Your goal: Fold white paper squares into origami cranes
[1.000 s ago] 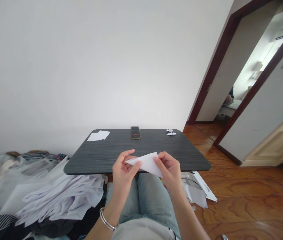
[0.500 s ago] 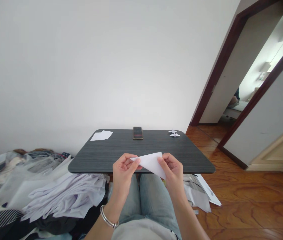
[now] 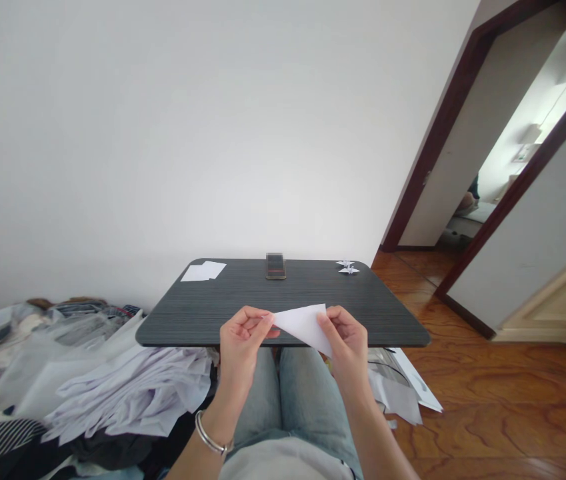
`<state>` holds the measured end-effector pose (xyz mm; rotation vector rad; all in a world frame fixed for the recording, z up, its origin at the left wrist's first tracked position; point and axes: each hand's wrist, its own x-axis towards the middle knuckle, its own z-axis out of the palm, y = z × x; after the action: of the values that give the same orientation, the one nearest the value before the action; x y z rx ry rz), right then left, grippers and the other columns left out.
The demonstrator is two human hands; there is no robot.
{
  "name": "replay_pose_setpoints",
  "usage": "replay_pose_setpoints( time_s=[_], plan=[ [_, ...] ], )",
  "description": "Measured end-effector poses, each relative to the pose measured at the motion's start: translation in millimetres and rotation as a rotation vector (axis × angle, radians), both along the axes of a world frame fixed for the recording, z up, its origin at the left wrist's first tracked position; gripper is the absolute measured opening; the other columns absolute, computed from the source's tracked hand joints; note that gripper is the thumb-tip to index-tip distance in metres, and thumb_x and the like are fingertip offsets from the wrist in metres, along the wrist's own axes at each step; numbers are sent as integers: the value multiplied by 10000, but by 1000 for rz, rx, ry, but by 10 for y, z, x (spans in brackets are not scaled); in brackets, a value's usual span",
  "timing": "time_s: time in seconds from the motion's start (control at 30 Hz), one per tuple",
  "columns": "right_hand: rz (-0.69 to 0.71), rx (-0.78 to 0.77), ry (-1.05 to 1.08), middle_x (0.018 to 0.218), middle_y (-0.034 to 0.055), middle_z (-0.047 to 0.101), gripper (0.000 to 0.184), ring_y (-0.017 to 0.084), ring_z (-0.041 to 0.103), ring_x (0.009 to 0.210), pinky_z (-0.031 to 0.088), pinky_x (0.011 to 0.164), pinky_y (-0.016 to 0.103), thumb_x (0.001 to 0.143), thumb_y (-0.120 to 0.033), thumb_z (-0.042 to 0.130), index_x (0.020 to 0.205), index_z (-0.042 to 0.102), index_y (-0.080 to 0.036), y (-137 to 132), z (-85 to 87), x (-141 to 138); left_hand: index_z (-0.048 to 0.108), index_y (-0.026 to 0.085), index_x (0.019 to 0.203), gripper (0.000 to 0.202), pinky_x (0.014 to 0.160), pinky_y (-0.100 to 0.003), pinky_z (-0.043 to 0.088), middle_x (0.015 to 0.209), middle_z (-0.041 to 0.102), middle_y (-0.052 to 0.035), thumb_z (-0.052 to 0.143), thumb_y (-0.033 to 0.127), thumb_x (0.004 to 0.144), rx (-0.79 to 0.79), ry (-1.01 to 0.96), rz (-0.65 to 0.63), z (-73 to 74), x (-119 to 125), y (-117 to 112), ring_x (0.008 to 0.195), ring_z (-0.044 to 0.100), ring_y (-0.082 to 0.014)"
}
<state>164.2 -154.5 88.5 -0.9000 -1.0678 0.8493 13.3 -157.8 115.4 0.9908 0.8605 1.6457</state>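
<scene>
A white sheet of paper folded into a triangle point(image 3: 303, 325) is stretched between my two hands, just above the table's near edge. My left hand point(image 3: 247, 333) pinches its narrow left corner between thumb and fingers; a silver bangle circles that wrist. On the other side, my right hand point(image 3: 347, 337) grips the wider right end, thumb on the front face and fingers behind. Two small folded paper cranes point(image 3: 347, 268) stand at the table's far right corner. Flat white paper pieces point(image 3: 203, 271) lie at the far left.
The dark wood-grain table point(image 3: 243, 300) stands against a white wall. A phone point(image 3: 276, 266) sits at its back middle. Heaped clothes point(image 3: 127, 390) cover the floor at left. Papers and bags point(image 3: 395, 383) lie below the table's right side, near a doorway.
My left hand has moved slightly left, its grip now at the very tip of the paper's left corner. The right hand has shifted only a little.
</scene>
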Motion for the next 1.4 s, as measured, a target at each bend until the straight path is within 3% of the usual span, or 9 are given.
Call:
replay_pose_setpoints(
  time_s=[0.4,0.57,0.8,0.97,1.13,1.4],
  plan=[
    [2,12,-10,575,-31,450,260,85,365,487,247,421,202,767,-387,628,664,537,-165,1,11,5,601,146,673,154,584,-212,563,662,679,-8,734,220,654,124,76,114,-46,-53,23,642,653,-124],
    [12,6,-23,568,-30,445,273,83,350,476,232,415,204,767,-397,625,661,528,-165,0,19,10,606,155,716,160,556,-201,552,678,644,3,741,199,645,199,87,201,-38,-65,26,653,633,-122],
    [-17,19,-32,576,-25,459,277,91,365,490,248,427,205,761,-410,625,661,539,-166,6,4,32,612,158,739,124,524,-195,533,669,631,3,711,208,685,235,68,227,-14,-85,24,630,621,-119],
    [-29,19,-36,570,-30,462,282,89,368,482,259,429,205,754,-417,629,655,541,-168,-1,5,19,653,164,871,195,574,-208,544,786,667,-34,700,239,697,191,75,98,-14,-101,25,747,626,-142],
    [-26,23,-41,572,-23,454,279,93,369,493,253,430,207,762,-408,623,659,537,-164,1,12,-1,675,126,760,177,561,-217,543,659,659,-24,741,233,636,65,101,-17,5,-83,27,593,609,-114],
    [-31,17,-47,576,-20,458,279,92,366,490,247,419,203,767,-412,614,664,534,-166,2,7,3,681,133,674,152,562,-208,549,659,678,-15,771,231,600,15,23,-52,-3,-90,37,590,622,-107]
  ],
)
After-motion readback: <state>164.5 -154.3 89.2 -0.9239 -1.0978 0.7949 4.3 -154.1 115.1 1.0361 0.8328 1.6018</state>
